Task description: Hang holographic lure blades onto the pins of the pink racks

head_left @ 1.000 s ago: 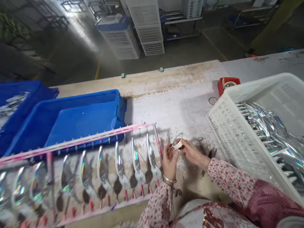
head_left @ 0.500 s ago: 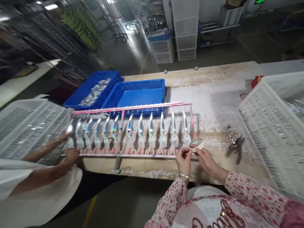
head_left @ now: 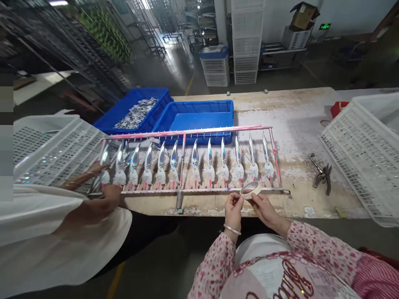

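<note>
A roll of cream masking tape [head_left: 251, 190] is held just in front of the rack's lower bar. My right hand [head_left: 264, 209] grips the roll's right side between thumb and fingers. At its left edge, my left hand [head_left: 233, 209] is closed in a pinch on the tape; a free end is too small to make out. Beyond my hands lies a metal rack [head_left: 230, 190] with pink-stained bars. Several shiny silver fishing lures [head_left: 209, 155] with clear, pale lower ends hang in a row across it.
At the left, a co-worker's hands [head_left: 110, 192] touch the rack's end. Behind it stand a blue bin of small silver pieces [head_left: 137, 114] and a blue tray [head_left: 199, 120]. Pliers [head_left: 323, 178], a metal rod tool [head_left: 316, 163] and a white crate [head_left: 358, 153] are at right.
The view has shifted, so the rack appears further right and higher. Both my hands keep hold of the tape roll, now in front of the lower bar. The co-worker's hands stay at the rack's left end.
</note>
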A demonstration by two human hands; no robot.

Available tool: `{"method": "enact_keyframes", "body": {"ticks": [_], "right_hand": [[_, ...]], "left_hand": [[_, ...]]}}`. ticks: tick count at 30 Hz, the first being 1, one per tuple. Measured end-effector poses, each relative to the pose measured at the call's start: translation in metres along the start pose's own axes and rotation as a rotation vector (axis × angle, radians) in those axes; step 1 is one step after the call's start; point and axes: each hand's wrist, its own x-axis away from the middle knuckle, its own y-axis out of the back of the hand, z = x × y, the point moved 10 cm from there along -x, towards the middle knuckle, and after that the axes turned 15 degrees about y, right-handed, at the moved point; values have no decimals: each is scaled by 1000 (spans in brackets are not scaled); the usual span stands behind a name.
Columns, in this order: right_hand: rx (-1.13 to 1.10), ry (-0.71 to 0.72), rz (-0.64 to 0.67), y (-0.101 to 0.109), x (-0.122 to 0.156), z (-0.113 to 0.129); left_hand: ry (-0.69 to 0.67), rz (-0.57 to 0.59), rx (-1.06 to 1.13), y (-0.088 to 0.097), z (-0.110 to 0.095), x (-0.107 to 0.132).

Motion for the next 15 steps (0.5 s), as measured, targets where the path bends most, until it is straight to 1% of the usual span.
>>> {"method": "enact_keyframes", "body": {"ticks": [3, 5, 7, 10, 12, 15], "right_hand": [[-8, -39, 11, -11, -1, -5], [-29, -51, 13, -18, -3, -9], [-53, -49, 13, -25, -7, -12], [-65, -34, 16, -32, -13, -15], [-50, -34, 23, -34, -17, -16], [17, -20, 49, -28, -22, -20]], "left_hand": [[-60, 16, -22, 8, -9, 7], [-76, 26, -15, 13, -12, 9], [-67, -10, 18, 24, -14, 9], [-16, -76, 94, 38, -13, 4], [42, -64, 114, 37, -10, -2], [102, -18, 26, 22, -6, -11]]}}
